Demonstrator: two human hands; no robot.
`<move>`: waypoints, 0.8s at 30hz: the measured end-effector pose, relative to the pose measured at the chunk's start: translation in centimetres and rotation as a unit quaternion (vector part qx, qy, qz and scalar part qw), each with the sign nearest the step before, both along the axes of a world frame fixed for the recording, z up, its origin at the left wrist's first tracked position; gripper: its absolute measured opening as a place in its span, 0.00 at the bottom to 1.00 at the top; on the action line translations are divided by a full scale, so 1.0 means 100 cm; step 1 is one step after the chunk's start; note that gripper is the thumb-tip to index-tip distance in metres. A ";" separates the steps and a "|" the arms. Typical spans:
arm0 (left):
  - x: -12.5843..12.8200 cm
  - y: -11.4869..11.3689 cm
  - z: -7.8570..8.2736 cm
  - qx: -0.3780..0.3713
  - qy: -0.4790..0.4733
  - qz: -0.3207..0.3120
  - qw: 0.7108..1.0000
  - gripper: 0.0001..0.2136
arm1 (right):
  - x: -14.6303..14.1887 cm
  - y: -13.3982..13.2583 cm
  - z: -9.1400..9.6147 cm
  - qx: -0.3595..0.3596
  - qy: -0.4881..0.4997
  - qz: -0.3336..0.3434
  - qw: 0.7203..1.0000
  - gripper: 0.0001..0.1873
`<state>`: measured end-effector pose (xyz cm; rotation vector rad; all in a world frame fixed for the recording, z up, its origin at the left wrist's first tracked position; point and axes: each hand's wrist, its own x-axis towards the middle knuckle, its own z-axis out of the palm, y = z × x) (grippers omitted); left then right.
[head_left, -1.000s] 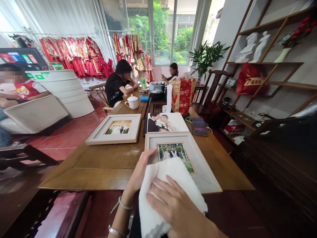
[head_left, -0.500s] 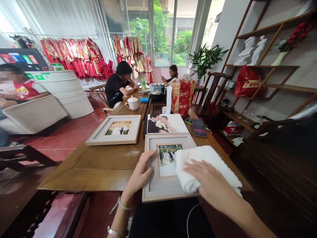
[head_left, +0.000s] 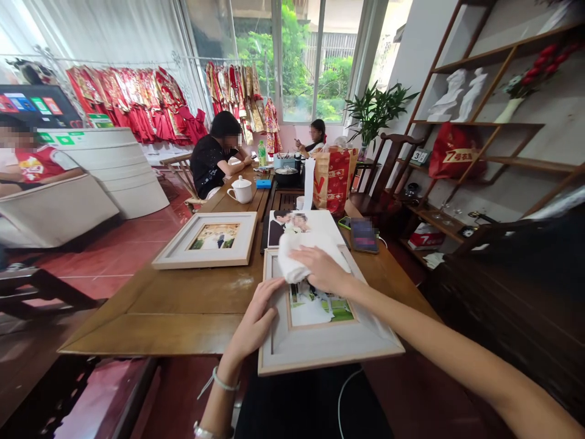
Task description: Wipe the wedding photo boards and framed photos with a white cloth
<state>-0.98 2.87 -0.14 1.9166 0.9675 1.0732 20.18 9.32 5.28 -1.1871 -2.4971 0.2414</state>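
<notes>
A pale wooden picture frame (head_left: 320, 344) with a wedding photo lies at the near edge of the wooden table (head_left: 183, 305), overhanging it toward me. My left hand (head_left: 256, 320) rests with spread fingers on the frame's left border and holds it down. My right hand (head_left: 322, 268) presses a white cloth (head_left: 297, 256) onto the far top edge of the frame, fingers laid over the cloth.
A second frame (head_left: 205, 239) lies to the left, an unframed wedding print (head_left: 320, 222) and a phone (head_left: 364, 235) behind. Further back are a white teapot (head_left: 241, 189), a red bag (head_left: 333, 177) and two seated people. Shelves stand on the right.
My right hand swept the cloth from the frame's near end to its right side, then up to its far top edge. My left hand stayed on the left border.
</notes>
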 end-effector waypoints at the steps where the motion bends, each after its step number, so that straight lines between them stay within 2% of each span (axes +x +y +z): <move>1: -0.001 0.001 -0.004 -0.002 -0.003 0.006 1.000 0.27 | -0.012 0.002 0.002 -0.003 0.000 0.031 1.000 0.36; 5: -0.001 0.003 -0.013 -0.028 -0.005 0.029 0.999 0.28 | -0.046 0.004 0.008 -0.017 -0.002 0.117 0.993 0.35; 10: 0.004 0.002 -0.008 -0.024 -0.008 0.031 0.999 0.29 | -0.043 -0.001 0.015 -0.025 -0.020 0.110 0.993 0.31; 14: 0.004 0.001 0.001 -0.001 -0.012 0.007 1.000 0.27 | -0.018 -0.007 0.015 -0.030 -0.047 0.062 0.997 0.30; 18: 0.003 -0.002 0.008 -0.011 -0.007 -0.003 1.000 0.27 | 0.017 -0.018 0.012 -0.034 -0.077 0.004 0.996 0.32; 24: 0.004 -0.003 0.009 -0.017 -0.012 -0.006 1.000 0.27 | 0.076 -0.029 0.011 -0.040 -0.101 -0.091 0.990 0.33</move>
